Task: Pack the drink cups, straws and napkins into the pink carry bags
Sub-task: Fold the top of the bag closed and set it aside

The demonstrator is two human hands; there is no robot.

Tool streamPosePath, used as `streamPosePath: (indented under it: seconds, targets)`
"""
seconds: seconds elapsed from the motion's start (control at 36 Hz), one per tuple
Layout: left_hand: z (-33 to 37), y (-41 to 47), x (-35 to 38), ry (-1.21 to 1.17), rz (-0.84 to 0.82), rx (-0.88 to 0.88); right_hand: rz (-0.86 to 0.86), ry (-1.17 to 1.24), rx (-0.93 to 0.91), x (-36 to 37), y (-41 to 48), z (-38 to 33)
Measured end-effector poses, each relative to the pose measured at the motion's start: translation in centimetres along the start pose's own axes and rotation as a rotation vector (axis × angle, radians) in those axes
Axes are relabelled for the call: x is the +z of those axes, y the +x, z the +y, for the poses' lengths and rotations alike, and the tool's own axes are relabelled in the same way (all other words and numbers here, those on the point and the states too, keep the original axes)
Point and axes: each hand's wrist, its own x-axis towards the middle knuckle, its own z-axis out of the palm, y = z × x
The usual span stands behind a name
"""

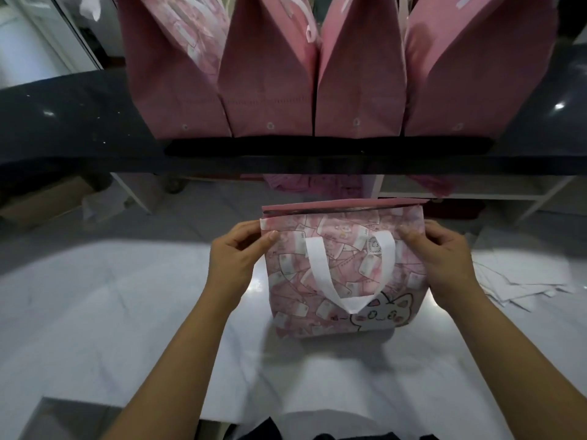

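Four bags (270, 84) stand behind the held bag (346, 268).

No text, brand or number reads clearly. Pink carry bag (346, 274): all-over print of small card-like labels, their marks too blurred to read. Cartoon cat face (381, 315) at its lower right, a drawing only. Standing pink bags (270, 90) behind: sides show no readable lettering.
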Motion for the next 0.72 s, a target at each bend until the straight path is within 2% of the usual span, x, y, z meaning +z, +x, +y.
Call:
streamPosePath:
  seconds: [0.14,0.25,0.36,0.44,0.58,0.72]
  targets:
    - [0.1,0.4,0.0,-0.089,0.074,-0.036,0.007,0.007,-0.002,0.5,0.0,-0.7]
    - [0.0,0.8,-0.5,-0.18,0.071,-0.058,0.054,-0.062,-0.11,0.4,0.1,-1.0]
    - [-0.2,0.8,-0.8,-0.123,0.022,-0.059,0.081,-0.094,-0.201,0.3,0.1,-1.0]
    - [-0.3,0.7,-1.0,-0.101,-0.001,-0.069,0.075,-0.072,-0.163,0.2,0.3,-0.8]
    - [-0.2,0.6,-1.8,-0.065,-0.091,-0.05,-0.098,-0.001,-0.099,-0.2,0.4,-1.2]
    - [0.4,0.8,-2.6,-0.004,-0.24,-0.056,-0.23,-0.141,-0.183,-0.9,0.8,-1.9]
